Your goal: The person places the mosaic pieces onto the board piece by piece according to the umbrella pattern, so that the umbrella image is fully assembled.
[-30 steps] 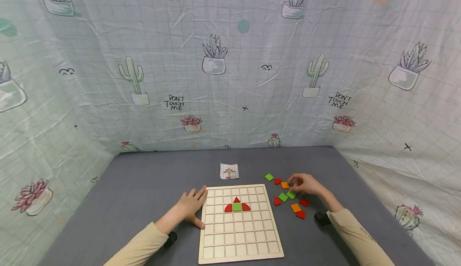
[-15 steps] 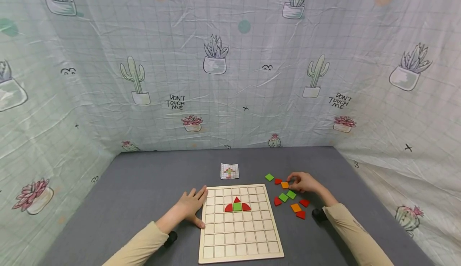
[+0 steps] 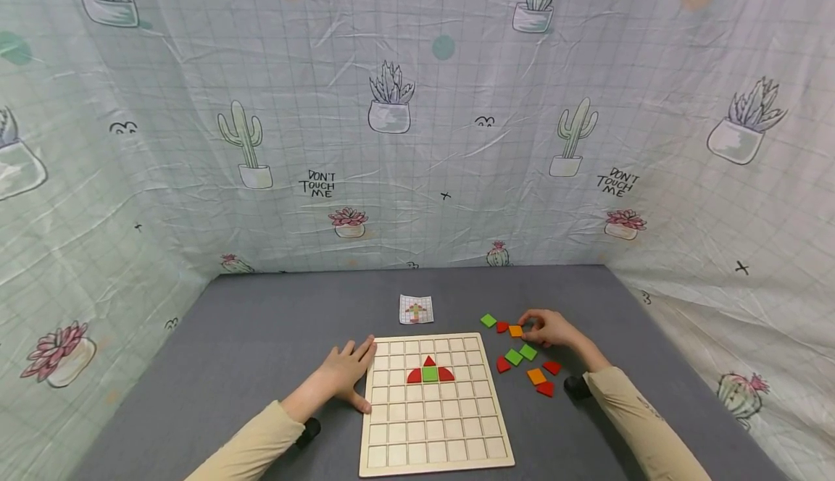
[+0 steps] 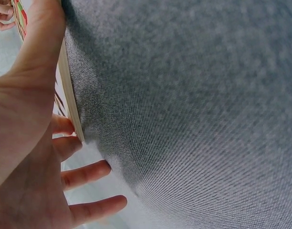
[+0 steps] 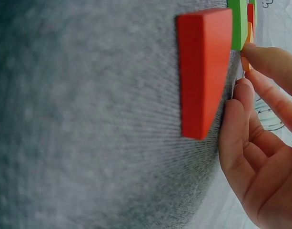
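Note:
My left hand (image 3: 342,374) rests with spread fingers along the left edge of a pale wooden grid board (image 3: 417,432). Set in the board's upper cells are a green square tile (image 3: 430,374), a red triangle tile (image 3: 428,361) above it and a red quarter-round tile (image 3: 414,377) on either side. To the right of the board, my right hand (image 3: 551,328) pinches an orange square tile (image 3: 515,331) by its right side between thumb and index finger, low over the table. In the right wrist view, a red tile (image 5: 207,71) lies close in front of that hand.
Loose tiles lie around the right hand: green squares (image 3: 514,357), several red pieces (image 3: 551,368) and another orange square (image 3: 536,376). A small pattern card (image 3: 416,310) lies behind the board on the grey table (image 3: 274,321). A printed cloth (image 3: 417,162) hangs behind.
The right hand has shifted slightly left from beside the green tiles to the orange tile, which has slid a little away from me. The left hand and board stay put.

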Demonstrator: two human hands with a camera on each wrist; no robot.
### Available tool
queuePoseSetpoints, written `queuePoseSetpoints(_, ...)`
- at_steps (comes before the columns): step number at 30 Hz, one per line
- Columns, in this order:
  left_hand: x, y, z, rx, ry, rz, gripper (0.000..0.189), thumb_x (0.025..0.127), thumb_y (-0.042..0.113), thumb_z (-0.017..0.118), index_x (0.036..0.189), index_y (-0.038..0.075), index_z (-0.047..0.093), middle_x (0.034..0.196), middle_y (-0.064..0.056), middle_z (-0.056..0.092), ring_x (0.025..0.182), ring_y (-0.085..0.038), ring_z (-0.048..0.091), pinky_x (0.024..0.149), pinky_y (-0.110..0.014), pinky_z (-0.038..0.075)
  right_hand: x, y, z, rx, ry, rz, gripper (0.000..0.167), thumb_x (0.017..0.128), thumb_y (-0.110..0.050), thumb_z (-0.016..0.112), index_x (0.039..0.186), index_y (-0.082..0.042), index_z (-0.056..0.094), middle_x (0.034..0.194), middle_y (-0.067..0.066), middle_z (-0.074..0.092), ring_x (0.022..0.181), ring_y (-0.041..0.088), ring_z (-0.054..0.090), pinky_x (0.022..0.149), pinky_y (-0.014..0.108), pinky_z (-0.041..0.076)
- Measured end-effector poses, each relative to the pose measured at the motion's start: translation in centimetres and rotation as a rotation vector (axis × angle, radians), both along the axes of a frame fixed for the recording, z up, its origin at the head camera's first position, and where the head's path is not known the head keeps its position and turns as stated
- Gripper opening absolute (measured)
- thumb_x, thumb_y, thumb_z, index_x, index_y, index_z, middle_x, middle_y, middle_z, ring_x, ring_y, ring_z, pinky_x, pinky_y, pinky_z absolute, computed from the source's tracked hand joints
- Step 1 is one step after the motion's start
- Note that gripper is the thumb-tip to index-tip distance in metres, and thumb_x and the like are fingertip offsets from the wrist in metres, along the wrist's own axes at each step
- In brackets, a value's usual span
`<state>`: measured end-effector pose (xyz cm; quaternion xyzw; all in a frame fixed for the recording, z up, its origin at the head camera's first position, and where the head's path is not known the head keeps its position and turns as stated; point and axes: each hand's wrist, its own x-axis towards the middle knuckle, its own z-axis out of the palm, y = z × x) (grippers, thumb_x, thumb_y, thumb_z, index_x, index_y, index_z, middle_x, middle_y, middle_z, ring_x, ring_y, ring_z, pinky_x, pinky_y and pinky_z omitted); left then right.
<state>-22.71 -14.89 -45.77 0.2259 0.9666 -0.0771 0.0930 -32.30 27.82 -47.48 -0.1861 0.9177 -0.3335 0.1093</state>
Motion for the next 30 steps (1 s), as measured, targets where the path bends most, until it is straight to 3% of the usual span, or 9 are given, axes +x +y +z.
queuePoseSetpoints(8, 0.0, -0.1, 0.3, 0.008, 0.016, 0.001, 0.116, 0.051, 0.067, 0.067, 0.140, 0.005, 0.028, 0.147, -0.010, 0.025, 0.126, -0.034, 0.035, 0.094, -0.051, 0.033, -0.1, -0.1, 0.3, 0.014, 0.011, 0.016, 0.026, 0.081, -0.015, 0.065, 0.103, -0.003, 0.059, 0.064, 0.004, 0.058, 0.052, 0.010, 0.048, 0.049, 0.026, 0.044)
queuePoseSetpoints(17, 0.2, 0.1, 0.3, 0.001, 0.013, -0.004, 0.116, 0.051, 0.068, 0.067, 0.140, 0.005, 0.028, 0.147, -0.010, 0.025, 0.127, -0.034, 0.034, 0.094, -0.050, 0.034, 0.2, 0.0, 0.6, -0.017, -0.011, 0.010, 0.025, 0.081, -0.014, 0.065, 0.101, -0.001, 0.059, 0.066, 0.005, 0.059, 0.055, 0.013, 0.051, 0.052, 0.028, 0.045)
queuePoseSetpoints(30, 0.4, 0.1, 0.4, -0.007, 0.016, -0.013, 0.115, 0.051, 0.068, 0.066, 0.140, 0.006, 0.028, 0.147, -0.010, 0.025, 0.128, -0.033, 0.034, 0.095, -0.047, 0.033, 1.0, 0.1, 0.9, -0.037, 0.025, -0.005, 0.028, 0.081, -0.017, 0.064, 0.104, -0.002, 0.058, 0.068, 0.006, 0.059, 0.055, 0.016, 0.053, 0.052, 0.029, 0.046)
